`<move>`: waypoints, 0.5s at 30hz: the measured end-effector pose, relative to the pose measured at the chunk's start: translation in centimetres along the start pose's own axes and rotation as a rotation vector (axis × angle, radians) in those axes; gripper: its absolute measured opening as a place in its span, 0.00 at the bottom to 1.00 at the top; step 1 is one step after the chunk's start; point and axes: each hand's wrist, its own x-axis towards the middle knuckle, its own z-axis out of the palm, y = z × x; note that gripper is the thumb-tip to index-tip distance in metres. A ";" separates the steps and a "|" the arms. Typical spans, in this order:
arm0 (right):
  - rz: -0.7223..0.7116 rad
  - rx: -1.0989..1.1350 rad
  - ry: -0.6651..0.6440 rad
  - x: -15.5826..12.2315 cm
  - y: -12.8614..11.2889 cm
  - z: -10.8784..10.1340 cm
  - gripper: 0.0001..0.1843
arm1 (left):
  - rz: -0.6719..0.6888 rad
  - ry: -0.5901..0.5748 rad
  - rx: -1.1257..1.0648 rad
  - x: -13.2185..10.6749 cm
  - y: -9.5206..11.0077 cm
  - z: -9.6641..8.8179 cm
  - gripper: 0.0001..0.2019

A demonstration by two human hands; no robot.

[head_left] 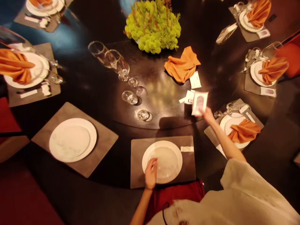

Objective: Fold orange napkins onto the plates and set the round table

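Tabletop [77, 68]: dark, glossy, with a curved near edge; bluish reflections toward its far left. Carries a dark round turntable [152, 73], its near rim a thin arc.

Room: dim; red seat [177, 192] under the near edge, further red upholstery [9, 117] beyond the left edge.

Near edge, centre: grey-brown placemat [138, 150] with white plate [168, 162]; pale strip [187, 149] at the mat's far right corner. To its left, a second placemat [103, 140] set askew, bearing a white plate [70, 140].

Turntable: green floral centrepiece [153, 29] at the far side; clear glasses [130, 97] toward the left; orange napkin [181, 67] and white items [195, 80] toward the right.

Hands, two. Right hand [206, 114]: closed on one edge of a white packet [200, 101] with a printed panel, above the turntable's near right rim. Left hand [150, 175]: fingers loosely curled, over the near plate's left rim; contact, and anything held, cannot be told.

Hidden or unclear: settings at the far left and far right corners cut off by the view; packet print illegible; glass stems blurred; part of the near plate behind the left hand.
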 end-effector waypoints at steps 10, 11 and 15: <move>0.321 -0.012 -0.599 -42.0 10.9 19.4 0.23 | 0.088 -0.273 0.380 -0.9 -4.1 -7.9 0.14; 0.292 -0.055 -0.559 -42.5 11.2 19.6 0.20 | 0.162 -0.348 0.549 -0.1 -4.9 -10.2 0.13; 0.251 -0.167 -0.432 -42.3 12.0 18.0 0.18 | 0.438 -0.687 0.957 3.1 -6.8 -15.5 0.13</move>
